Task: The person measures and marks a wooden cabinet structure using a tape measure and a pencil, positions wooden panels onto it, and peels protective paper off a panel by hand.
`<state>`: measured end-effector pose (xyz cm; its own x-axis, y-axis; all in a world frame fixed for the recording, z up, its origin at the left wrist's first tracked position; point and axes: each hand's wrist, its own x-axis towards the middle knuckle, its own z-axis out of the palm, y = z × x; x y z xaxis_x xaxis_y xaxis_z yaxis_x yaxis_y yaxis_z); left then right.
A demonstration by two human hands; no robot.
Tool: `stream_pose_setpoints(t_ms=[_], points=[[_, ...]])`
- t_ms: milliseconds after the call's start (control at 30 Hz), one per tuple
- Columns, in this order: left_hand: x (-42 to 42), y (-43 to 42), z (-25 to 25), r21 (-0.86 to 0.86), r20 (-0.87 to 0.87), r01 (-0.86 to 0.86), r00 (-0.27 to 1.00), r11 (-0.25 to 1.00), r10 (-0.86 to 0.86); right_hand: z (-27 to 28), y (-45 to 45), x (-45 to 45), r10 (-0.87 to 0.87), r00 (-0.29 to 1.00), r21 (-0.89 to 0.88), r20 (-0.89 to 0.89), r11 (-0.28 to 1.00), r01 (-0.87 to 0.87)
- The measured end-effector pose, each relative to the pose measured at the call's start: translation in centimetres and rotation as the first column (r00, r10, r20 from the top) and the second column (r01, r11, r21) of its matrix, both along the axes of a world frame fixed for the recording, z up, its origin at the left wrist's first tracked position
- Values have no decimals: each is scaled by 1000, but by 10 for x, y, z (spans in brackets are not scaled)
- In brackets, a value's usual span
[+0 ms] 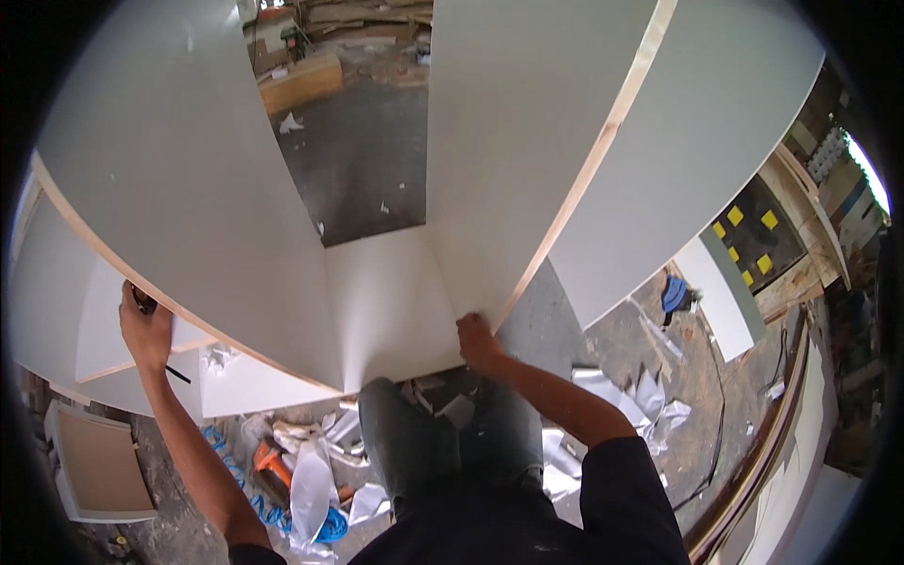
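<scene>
The tall left panel (pixel 169 141) and the tall right panel (pixel 527 113) took up most of the view, flaring outward with pale wood along their edges; a third panel (pixel 687 160) spread beyond the right one; the short white panel (pixel 386 301) lay low between the two tall ones, in front of the person's knees (pixel 405 433). Panels that broad looked easy to set rocking; an uneven pull at one side could twist the corners or open a gap where they met the short piece.

Beneath and around lay the grey floor (pixel 556 301), strewn near the knees with crumpled white scraps (pixel 315 490); a foot set on one could slide and jolt the panels. The left hand (pixel 146 330) was at the left panel's outer edge, its grip closed round a small dark object (pixel 143 299); held so near the rim, that could slip and scratch the pale face. The right hand (pixel 478 341) was at the short panel's right side, fingers curled; whether its grip held anything could not be told. An orange tool (pixel 273 461) lay among the scraps beside blue hose (pixel 330 525); a shifting foot could snag the coils.
</scene>
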<state>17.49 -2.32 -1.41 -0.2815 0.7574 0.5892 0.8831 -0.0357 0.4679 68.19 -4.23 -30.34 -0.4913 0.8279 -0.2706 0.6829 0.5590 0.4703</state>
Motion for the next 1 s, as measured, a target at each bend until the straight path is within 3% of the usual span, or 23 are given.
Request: stream_pose_setpoints(t_ms=[67, 100, 167, 333, 500, 633, 733, 800, 833, 900, 933, 1000], points=[[1, 2, -4, 10, 50, -34, 998, 999, 33, -21, 2, 2, -1, 980, 190, -198, 981, 39], [1, 2, -2, -15, 13, -69, 998, 998, 69, -12, 5, 4, 6, 982, 216, -187, 976, 36], [0, 3, -3, -63, -6, -80, 997, 995, 80, 4, 9, 9, 189, 982, 35, 1, 981, -189], [14, -5, 0, 18, 8, -105, 994, 994, 105, -4, 23, -8, 82, 995, 98, 62, 991, -87], [13, -6, 1, 16, -3, -64, 998, 998, 64, -3, 34, -6, 153, 970, -14, 189, 988, -153], [7, -2, -6, 68, -6, -66, 998, 996, 66, -20, 37, -3, 175, 955, 61, 239, 979, -195], [15, -7, 1, 41, 37, -75, 997, 996, 74, -16, 32, 0, 151, 969, 103, 196, 979, -174], [16, -6, 1, 46, 3, -90, 996, 995, 90, -8, 28, 2, 174, 985, 96, 13, 980, -174], [19, -7, 3, 49, 12, -93, 996, 994, 93, -10, 25, 4, 183, 983, 95, 17, 978, -184], [16, -6, 1, 66, -1, -84, 996, 994, 85, -15, 18, 4, 203, 960, 91, -195, 978, -189], [14, -5, 0, 84, -21, -65, 998, 994, 67, -18, 14, 4, 217, 958, 91, -190, 975, -203], [15, -6, 0, 89, -14, -81, 996, 993, 83, -23, 6, 6, 125, 924, 45, -362, 992, -117]])
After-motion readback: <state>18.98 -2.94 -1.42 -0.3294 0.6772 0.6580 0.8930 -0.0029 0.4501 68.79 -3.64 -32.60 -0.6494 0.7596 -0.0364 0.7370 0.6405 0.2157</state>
